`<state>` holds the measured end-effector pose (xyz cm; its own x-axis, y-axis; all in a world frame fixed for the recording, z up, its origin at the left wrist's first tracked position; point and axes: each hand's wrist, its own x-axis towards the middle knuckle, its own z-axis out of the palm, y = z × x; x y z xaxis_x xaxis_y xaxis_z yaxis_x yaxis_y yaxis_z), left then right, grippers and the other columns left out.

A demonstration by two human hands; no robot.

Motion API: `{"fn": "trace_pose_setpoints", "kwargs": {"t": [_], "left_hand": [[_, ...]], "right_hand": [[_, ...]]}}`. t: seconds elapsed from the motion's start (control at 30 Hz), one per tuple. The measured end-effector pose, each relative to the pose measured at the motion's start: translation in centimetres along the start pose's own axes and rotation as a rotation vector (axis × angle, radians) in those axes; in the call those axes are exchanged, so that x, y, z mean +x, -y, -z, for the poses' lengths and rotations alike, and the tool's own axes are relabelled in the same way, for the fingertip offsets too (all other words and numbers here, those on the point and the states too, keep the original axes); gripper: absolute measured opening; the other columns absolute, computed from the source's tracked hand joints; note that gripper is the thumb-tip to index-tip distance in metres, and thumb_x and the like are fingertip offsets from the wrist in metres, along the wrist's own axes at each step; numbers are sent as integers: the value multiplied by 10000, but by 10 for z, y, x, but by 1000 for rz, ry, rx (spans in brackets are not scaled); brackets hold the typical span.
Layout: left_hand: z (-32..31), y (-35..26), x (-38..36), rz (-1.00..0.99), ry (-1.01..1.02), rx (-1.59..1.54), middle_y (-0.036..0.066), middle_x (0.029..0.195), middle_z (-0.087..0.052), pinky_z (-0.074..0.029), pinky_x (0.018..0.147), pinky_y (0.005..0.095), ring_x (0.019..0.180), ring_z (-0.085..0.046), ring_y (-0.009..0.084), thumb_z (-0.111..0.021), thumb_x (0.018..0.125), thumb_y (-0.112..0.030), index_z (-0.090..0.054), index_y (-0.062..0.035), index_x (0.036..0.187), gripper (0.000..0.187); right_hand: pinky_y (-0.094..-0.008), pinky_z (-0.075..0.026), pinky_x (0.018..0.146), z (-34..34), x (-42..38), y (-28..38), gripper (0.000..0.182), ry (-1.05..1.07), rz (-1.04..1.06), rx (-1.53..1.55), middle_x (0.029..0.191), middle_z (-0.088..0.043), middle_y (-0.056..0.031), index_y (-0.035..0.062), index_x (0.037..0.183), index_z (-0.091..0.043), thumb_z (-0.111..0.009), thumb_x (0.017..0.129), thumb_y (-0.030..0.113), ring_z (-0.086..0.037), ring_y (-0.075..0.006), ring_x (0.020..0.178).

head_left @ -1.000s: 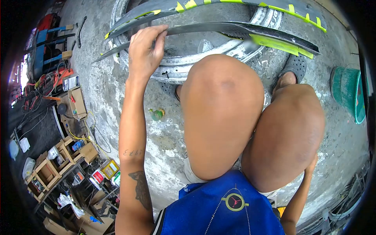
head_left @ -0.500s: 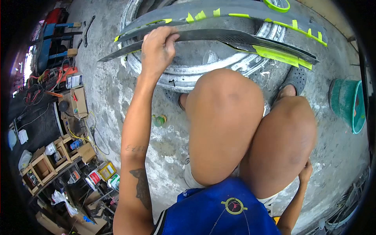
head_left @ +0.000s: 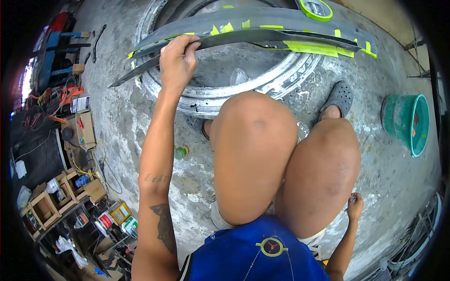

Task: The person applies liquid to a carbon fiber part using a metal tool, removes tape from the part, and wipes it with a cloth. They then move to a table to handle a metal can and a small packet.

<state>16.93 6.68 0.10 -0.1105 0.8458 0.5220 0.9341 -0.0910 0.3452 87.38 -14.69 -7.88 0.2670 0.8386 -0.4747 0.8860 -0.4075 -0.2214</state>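
Note:
My left hand (head_left: 178,61) pinches the upper edge of a long, thin, dark grey curved trim strip (head_left: 229,40) between thumb and fingers. Yellow-green masking tape (head_left: 311,48) covers part of the strip's right half. Just behind it lies a wider grey panel (head_left: 272,18) with short tape tabs along its near edge. On that panel rests a roll of the same tape (head_left: 318,18). Both pieces lie across a white-smeared tire (head_left: 211,105) on the floor. Beside my right knee, low down, my right hand (head_left: 355,207) is curled closed; whatever it may hold is too small to make out.
A green bucket (head_left: 407,124) stands on the concrete floor at right. Small green object (head_left: 181,151) lies left of my leg. Boxes, a wooden crate (head_left: 44,208), cables and cans crowd the left side. Metal scraps (head_left: 417,248) lie at lower right.
The strip's right part now sits closer against the wider panel, and its left end points lower. My right hand has come away from my leg. The whole view has shifted slightly.

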Motion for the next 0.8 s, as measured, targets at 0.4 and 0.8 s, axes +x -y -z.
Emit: {"fn": "trace_pose_setpoints", "kwargs": {"t": [0.4,0.8], "left_hand": [[1,3,7,8,70,8,125,983,-716,-494,855,379,925,-676,322,-710,845,-117,-703,-56,1007,173],[20,-12,-5,-44,-87,15,125,1068,-701,-487,918,365,1047,-652,295,-692,861,-77,-696,-49,1088,228]], "right_hand": [[-379,-499,499,1,0,-1,103,14,0,24,733,-607,-133,10,954,-645,-680,887,79,-587,-212,609],[-414,-484,675,1,-6,3,121,12,-45,-61,753,-637,-148,21,940,-651,-706,870,104,-596,-256,687]]}}
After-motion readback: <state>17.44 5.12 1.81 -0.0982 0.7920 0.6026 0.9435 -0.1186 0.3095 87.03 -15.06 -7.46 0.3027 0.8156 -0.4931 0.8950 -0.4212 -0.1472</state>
